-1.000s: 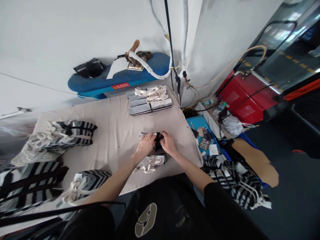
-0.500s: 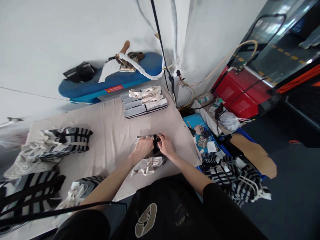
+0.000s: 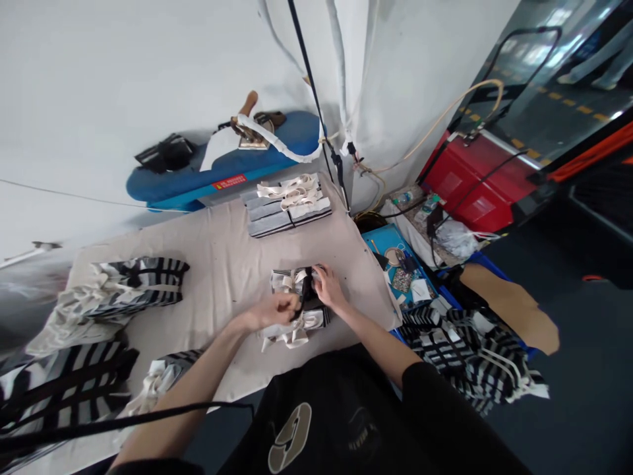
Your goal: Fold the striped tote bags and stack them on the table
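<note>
A striped folded cloth bundle (image 3: 283, 282) with cream ties and a black ribbon (image 3: 307, 287) lies on the cloth-covered table near my body. My left hand (image 3: 277, 310) is closed at the bundle's left side, pinching an end of the black ribbon. On the bundle's right edge rests my right hand (image 3: 326, 285), its fingers bent beside the black ribbon; whether they grip anything is too small to tell. A cream bow (image 3: 299, 330) sits on the near part, below my hands.
Folded striped cloths (image 3: 289, 218) with cream ties lie farther back. Striped bundles (image 3: 163, 280) are at the left. An iron (image 3: 254, 138) stands on a blue ironing board (image 3: 173, 188). A blue tray (image 3: 383, 237) and striped cloths (image 3: 459, 349) are at the right.
My left hand has moved left and toward my body with the ribbon end, uncovering the bundle's left part. My right hand has stayed nearly in place. The view has shifted slightly.
</note>
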{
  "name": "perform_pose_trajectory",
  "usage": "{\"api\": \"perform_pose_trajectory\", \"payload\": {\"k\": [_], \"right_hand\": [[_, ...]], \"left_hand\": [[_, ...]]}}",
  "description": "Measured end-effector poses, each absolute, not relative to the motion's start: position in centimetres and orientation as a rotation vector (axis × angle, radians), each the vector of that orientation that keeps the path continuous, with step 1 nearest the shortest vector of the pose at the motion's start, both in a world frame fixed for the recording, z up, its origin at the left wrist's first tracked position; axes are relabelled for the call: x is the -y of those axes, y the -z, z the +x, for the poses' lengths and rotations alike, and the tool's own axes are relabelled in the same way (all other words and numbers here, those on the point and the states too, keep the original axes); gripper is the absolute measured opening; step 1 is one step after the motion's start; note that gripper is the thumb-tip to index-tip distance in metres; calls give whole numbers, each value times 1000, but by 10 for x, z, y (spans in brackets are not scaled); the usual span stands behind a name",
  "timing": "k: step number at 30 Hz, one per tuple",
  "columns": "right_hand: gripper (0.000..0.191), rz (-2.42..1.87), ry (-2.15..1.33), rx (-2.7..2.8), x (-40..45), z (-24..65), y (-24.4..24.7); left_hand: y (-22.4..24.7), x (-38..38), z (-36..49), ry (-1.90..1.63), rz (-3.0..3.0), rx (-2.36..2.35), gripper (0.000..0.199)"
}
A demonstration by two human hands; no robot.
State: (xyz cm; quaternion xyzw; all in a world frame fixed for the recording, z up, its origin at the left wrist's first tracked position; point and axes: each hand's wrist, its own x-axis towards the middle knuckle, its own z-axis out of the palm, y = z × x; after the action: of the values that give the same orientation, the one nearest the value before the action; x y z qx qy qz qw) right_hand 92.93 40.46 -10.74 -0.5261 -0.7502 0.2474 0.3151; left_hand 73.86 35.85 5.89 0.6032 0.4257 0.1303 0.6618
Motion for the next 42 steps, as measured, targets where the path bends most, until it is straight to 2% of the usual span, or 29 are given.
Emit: {"api": "perform_pose_trajectory", "payload": {"k": [4, 7, 8, 11, 14, 20, 25, 31, 38, 42], "right_hand": [[42, -1349, -731, 1909, -412, 930, 110], [37, -1363, -810, 1845, -420, 929, 109], [35, -1369, -818, 1825, -421, 928, 108], [32, -1390, -796, 1754, -421, 924, 106], [27, -1414, -782, 1693, -417, 919, 106], [26, -1381, -754, 1698, -415, 919, 108], [31, -1317, -777, 1691, -408, 925, 110], [52, -1211, -828, 1724, -396, 933, 115], [46, -1186, -788, 1755, -392, 934, 116], [43, -1252, -776, 1785, -393, 932, 114]], "left_hand": [[-43, -360, 750, -22, 1346, -893, 30], [-35, -383, 756, -154, 1519, -1187, 9], [-33, -392, 759, -207, 1627, -1367, 8], [-25, -417, 772, -156, 1885, -1825, 25], [-13, -429, 786, 34, 1923, -1932, 24], [-4, -440, 806, 192, 1919, -2097, 22], [-4, -433, 829, 173, 1864, -2207, 26], [-2, -402, 846, 27, 1830, -2325, 37], [-9, -408, 845, 81, 1705, -2241, 36], [-11, -425, 841, 104, 1637, -2182, 26]]}}
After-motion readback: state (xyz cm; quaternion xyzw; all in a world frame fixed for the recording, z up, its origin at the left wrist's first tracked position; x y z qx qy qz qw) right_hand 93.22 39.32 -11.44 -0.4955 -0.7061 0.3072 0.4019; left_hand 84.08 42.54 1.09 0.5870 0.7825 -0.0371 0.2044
